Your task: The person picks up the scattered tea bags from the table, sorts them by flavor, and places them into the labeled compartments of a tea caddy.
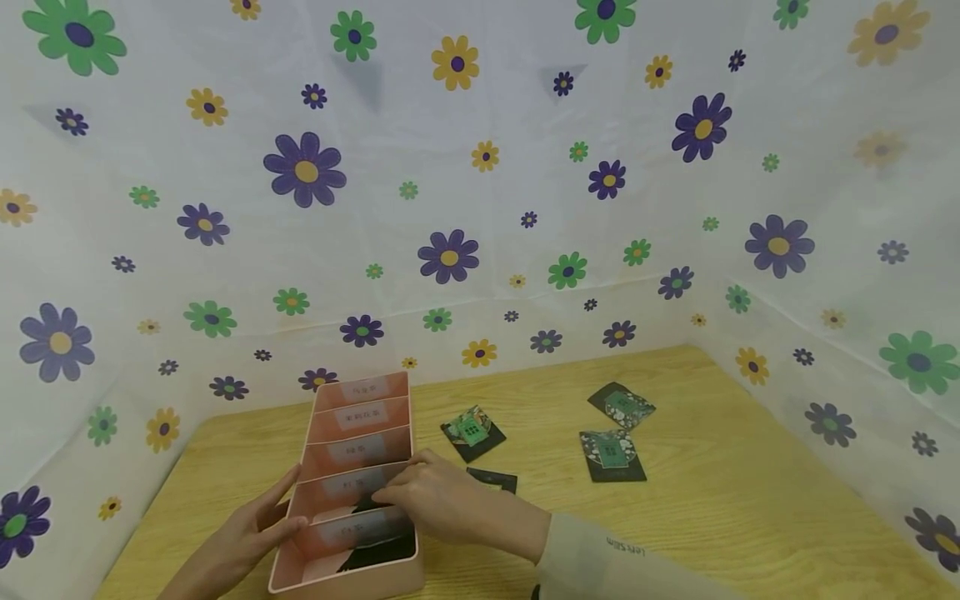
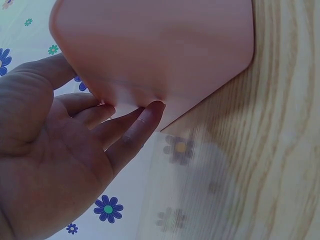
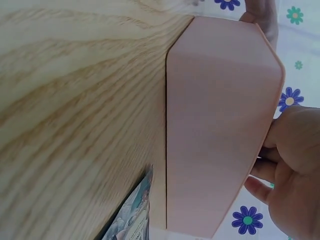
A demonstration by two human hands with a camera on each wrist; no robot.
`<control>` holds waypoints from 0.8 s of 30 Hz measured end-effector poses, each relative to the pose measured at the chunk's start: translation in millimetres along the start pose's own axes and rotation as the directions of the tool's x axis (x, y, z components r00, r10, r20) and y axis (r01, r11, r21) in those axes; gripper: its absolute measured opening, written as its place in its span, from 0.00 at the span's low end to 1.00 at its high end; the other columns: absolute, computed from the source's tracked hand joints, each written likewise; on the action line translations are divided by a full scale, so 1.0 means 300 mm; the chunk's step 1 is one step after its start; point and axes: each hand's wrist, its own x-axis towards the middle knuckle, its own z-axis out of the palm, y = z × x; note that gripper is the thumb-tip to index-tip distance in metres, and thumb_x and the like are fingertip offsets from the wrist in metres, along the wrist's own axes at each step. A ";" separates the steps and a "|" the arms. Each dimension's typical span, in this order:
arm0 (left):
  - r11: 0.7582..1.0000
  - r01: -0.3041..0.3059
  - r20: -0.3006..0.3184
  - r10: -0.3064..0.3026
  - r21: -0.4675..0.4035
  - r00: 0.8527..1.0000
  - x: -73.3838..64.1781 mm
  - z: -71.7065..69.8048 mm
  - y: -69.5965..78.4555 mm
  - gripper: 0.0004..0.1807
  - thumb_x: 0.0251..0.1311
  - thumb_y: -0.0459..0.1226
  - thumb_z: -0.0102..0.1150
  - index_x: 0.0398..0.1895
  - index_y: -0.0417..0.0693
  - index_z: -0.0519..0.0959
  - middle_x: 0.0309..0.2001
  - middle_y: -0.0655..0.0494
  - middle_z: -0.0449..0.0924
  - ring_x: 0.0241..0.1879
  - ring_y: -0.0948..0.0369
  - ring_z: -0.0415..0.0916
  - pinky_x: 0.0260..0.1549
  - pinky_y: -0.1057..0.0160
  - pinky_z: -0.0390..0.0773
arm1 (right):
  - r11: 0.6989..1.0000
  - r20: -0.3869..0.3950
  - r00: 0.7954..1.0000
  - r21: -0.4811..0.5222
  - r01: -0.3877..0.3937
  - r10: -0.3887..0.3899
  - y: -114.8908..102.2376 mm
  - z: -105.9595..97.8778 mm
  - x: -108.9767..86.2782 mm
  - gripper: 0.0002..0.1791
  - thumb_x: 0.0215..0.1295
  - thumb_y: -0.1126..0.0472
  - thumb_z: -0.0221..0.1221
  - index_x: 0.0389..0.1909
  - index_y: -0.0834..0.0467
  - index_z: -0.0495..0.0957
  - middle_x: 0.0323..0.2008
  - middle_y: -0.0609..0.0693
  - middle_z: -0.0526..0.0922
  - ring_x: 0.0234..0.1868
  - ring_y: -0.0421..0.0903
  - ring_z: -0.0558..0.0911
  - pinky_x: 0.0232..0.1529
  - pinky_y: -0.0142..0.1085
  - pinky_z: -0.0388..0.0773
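A long pink organizer box (image 1: 411,575) with several labelled compartments stands on the table. At its left side, my left hand (image 1: 251,533) grips the wall, thumb at the rim and fingers against the outside; the left wrist view shows those fingers (image 2: 142,127) on the pink wall. My right hand (image 1: 442,496) reaches over the right rim, its fingertips pinching a dark sachet (image 1: 365,503) in the second compartment from the front. In the right wrist view, the box wall hides those fingertips. Another dark sachet (image 1: 382,552) lies in the front compartment.
Right of the box lie a green-labelled sachet (image 1: 472,432) and another sachet (image 1: 495,478), partly behind my right forearm. Two more sachets, one nearer (image 1: 612,458) and one farther (image 1: 621,403), lie further right. A flower-print curtain (image 1: 510,192) encloses the wooden table (image 1: 720,475).
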 end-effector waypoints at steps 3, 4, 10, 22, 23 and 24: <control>1.000 0.001 -0.001 -0.001 0.001 1.000 0.000 0.001 0.001 0.42 0.81 0.41 0.49 0.84 0.40 0.37 0.80 0.28 0.36 0.74 0.28 0.49 0.60 0.49 0.78 | 0.998 0.017 1.000 0.067 -0.004 0.003 0.008 -0.006 -0.004 0.19 0.74 0.66 0.60 0.61 0.52 0.83 0.55 0.40 0.86 0.58 0.34 0.81 0.65 0.34 0.69; 1.000 0.001 -0.003 -0.001 0.004 1.000 -0.001 0.001 0.002 0.42 0.81 0.41 0.49 0.84 0.40 0.37 0.80 0.28 0.36 0.74 0.28 0.49 0.60 0.49 0.78 | 0.994 0.012 1.000 0.109 -0.010 0.008 0.012 -0.007 -0.006 0.18 0.74 0.67 0.58 0.61 0.53 0.83 0.55 0.41 0.86 0.59 0.35 0.81 0.66 0.34 0.69; 1.000 0.004 0.001 -0.004 0.012 1.000 -0.001 -0.001 0.004 0.42 0.81 0.41 0.49 0.84 0.41 0.37 0.80 0.29 0.36 0.74 0.28 0.49 0.60 0.49 0.78 | 0.926 -0.089 0.996 0.378 0.006 0.030 0.045 -0.007 -0.020 0.16 0.78 0.69 0.52 0.57 0.60 0.84 0.54 0.48 0.86 0.58 0.37 0.81 0.61 0.24 0.72; 1.000 0.024 -0.004 -0.024 -0.013 1.000 -0.001 -0.003 0.012 0.43 0.80 0.44 0.51 0.85 0.44 0.38 0.81 0.31 0.36 0.76 0.30 0.47 0.62 0.50 0.77 | 0.851 -0.081 0.987 0.519 -0.078 0.140 0.077 -0.018 -0.078 0.17 0.80 0.67 0.51 0.62 0.60 0.81 0.64 0.53 0.81 0.67 0.43 0.76 0.65 0.33 0.73; 1.000 0.023 -0.002 -0.023 -0.016 1.000 0.000 -0.004 0.012 0.43 0.80 0.44 0.51 0.84 0.44 0.37 0.81 0.31 0.36 0.76 0.30 0.47 0.62 0.50 0.77 | 0.850 -0.083 0.986 0.520 -0.084 0.148 0.079 -0.018 -0.082 0.17 0.80 0.66 0.51 0.62 0.60 0.81 0.64 0.53 0.81 0.67 0.44 0.76 0.66 0.34 0.72; 1.000 0.023 -0.001 -0.023 -0.018 1.000 0.000 -0.004 0.011 0.43 0.80 0.43 0.51 0.84 0.44 0.37 0.81 0.31 0.36 0.76 0.30 0.47 0.62 0.50 0.77 | 0.850 -0.087 0.984 0.519 -0.088 0.155 0.081 -0.016 -0.086 0.17 0.80 0.66 0.52 0.63 0.60 0.81 0.64 0.53 0.81 0.67 0.43 0.76 0.66 0.35 0.72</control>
